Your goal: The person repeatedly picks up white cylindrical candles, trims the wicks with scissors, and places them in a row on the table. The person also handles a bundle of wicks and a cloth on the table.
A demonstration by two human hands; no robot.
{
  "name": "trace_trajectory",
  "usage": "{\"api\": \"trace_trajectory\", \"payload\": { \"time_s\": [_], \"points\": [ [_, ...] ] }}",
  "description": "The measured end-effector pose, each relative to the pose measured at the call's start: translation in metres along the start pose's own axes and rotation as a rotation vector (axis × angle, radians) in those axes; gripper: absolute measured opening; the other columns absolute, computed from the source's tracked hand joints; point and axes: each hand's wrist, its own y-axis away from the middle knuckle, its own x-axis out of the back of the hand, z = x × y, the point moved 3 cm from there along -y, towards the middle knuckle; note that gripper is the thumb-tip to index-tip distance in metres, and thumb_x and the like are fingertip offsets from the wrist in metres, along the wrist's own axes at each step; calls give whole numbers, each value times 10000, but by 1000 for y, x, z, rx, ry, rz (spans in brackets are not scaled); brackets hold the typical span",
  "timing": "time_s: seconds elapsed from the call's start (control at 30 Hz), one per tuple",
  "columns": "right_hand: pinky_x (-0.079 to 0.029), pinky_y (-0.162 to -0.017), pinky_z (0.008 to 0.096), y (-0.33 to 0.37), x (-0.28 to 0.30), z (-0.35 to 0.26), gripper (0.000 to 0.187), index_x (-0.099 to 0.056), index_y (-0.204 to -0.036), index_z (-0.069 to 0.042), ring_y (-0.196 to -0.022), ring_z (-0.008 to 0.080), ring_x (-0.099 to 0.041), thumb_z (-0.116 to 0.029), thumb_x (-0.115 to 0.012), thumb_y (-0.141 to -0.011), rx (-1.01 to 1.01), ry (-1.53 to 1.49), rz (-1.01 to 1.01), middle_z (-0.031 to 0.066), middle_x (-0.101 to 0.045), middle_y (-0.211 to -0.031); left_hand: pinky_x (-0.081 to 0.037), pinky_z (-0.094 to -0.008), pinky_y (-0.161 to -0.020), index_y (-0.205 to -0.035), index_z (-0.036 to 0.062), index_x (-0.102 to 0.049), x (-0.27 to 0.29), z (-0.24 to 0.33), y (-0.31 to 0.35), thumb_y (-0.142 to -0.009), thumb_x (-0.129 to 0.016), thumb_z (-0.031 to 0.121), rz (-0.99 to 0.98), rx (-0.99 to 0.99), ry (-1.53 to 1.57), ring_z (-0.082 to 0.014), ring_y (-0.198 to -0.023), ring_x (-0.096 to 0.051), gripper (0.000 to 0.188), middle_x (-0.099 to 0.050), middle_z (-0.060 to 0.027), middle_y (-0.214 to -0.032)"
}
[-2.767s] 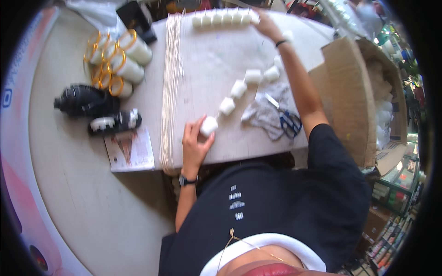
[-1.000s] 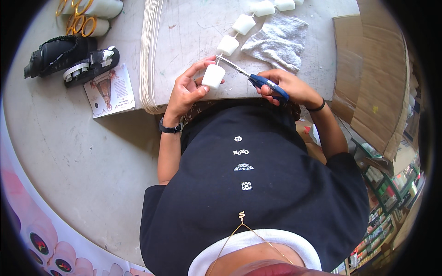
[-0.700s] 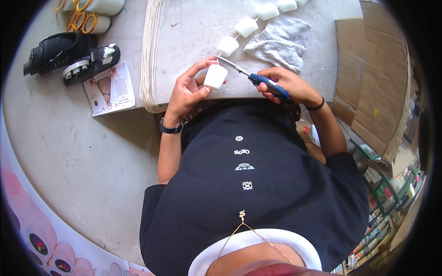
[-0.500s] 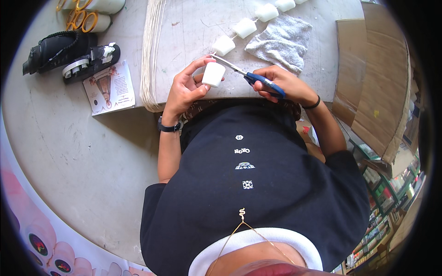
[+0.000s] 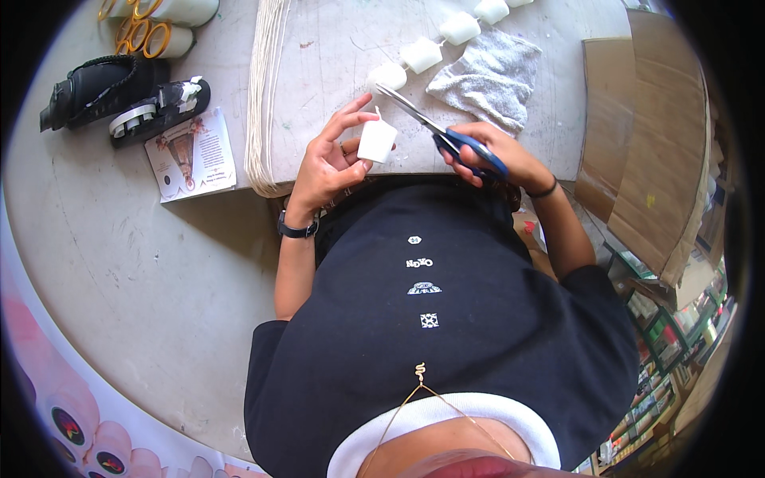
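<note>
Left of the held candle [image 5: 378,143] lies a printed card [image 5: 191,158].

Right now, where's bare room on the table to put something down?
Best patch: the table between cords and row of white pieces. Narrower strip: between cloth and box. Crowded: around left hand, scissors and right hand; upper left, black items and card.

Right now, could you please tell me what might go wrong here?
The tips of the scissors in the right grip are close to the left grip, so they might nick a finger. The white candle, held by fingers near the edge of the table, could slip and drop.
</note>
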Motion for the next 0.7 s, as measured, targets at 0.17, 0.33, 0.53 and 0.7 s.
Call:
{"api": "trace_trajectory", "payload": {
  "time_s": [0.17, 0.33, 0.53, 0.7],
  "points": [
    [-445, -553, 406, 56, 21, -36, 458, -615, -835, -15, -567, 271, -588, -418, -821, -763, -23, 1023, 456, 127, -583, -629, -573, -345, -915, -1282, 5, -550, 5, 7, 6, -749, -683, -102, 223, -191, -353, -245, -1142, -635, 560, -547, -121, -1304],
    [-493, -769, 463, 87, 42, -29, 404, -615, -1086, -38, -912, 361, -610, -197, -786, -756, 116, 1462, 981, 173, -640, -956, -596, -412, -865, -1217, 102, -625, 23, 2, -8, -753, -784, 6, 260, -566, -1261, -364, -1096, -634, 500, -601, -179, -1251],
    [-460, -864, 420, 64, 14, -47, 307, -620, -1132, -34, -1028, 312, -599, -195, -692, -880, 134, 1387, 1015, 141, -627, -1044, -591, -369, -883, -1208, 93, -631, 12, 5, 2, -764, -746, -57, 96, -514, -1093, -325, -1097, -631, 482, -524, -160, -1321],
    [-522, -777, 406, -4, -31, -51, 437, -562, -1267, -10, -903, 338, -640, -278, -674, -940, 515, 855, 440, 187, -620, -1068, -593, -399, -922, -1155, 98, -653, -1, 3, 4, -765, -780, -40, 116, -576, -1009, -334, -1118, -648, 433, -503, -175, -1336]
  ]
}}
